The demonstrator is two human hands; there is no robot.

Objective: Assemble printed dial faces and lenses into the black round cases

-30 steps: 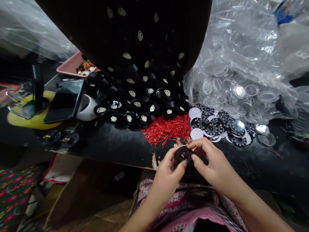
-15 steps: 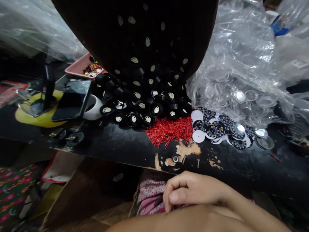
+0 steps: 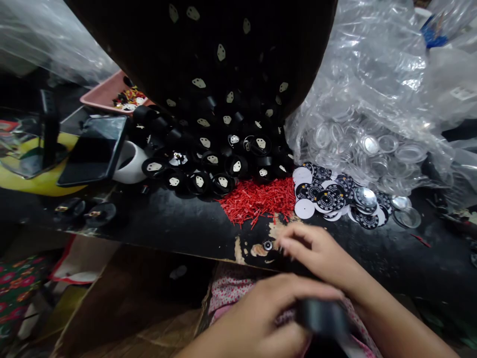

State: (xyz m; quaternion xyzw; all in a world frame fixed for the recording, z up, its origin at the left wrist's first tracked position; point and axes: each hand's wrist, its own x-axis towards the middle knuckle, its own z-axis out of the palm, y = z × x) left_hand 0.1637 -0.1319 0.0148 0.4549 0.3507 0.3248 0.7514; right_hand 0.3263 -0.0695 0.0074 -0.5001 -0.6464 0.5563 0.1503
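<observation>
My left hand (image 3: 266, 311) is closed around a black round case (image 3: 325, 315), smeared by motion, low in front of my lap. My right hand (image 3: 315, 248) rests at the table's front edge with its fingers curled and the tips drawn together. Whatever lies between those fingertips is too small to make out. Just left of them, on a worn patch of the tabletop, is a small metal ring (image 3: 268, 245). Behind it spreads a heap of red clock-hand-like strips (image 3: 257, 201). Printed black dials (image 3: 330, 199) and white discs (image 3: 304, 209) are piled to its right.
Many black round cases (image 3: 199, 183) fill the back, some in a large dark container (image 3: 290, 30). Clear plastic bags (image 3: 372, 74) with transparent rings stand right. Leftward are a phone (image 3: 93, 149), a white ring (image 3: 130, 161), a pink tray (image 3: 100, 94) and two dark round pieces (image 3: 100, 214).
My right hand has moved up from my lap onto the table beside the metal ring. My left hand has come into view holding the black case. The view has shifted slightly.
</observation>
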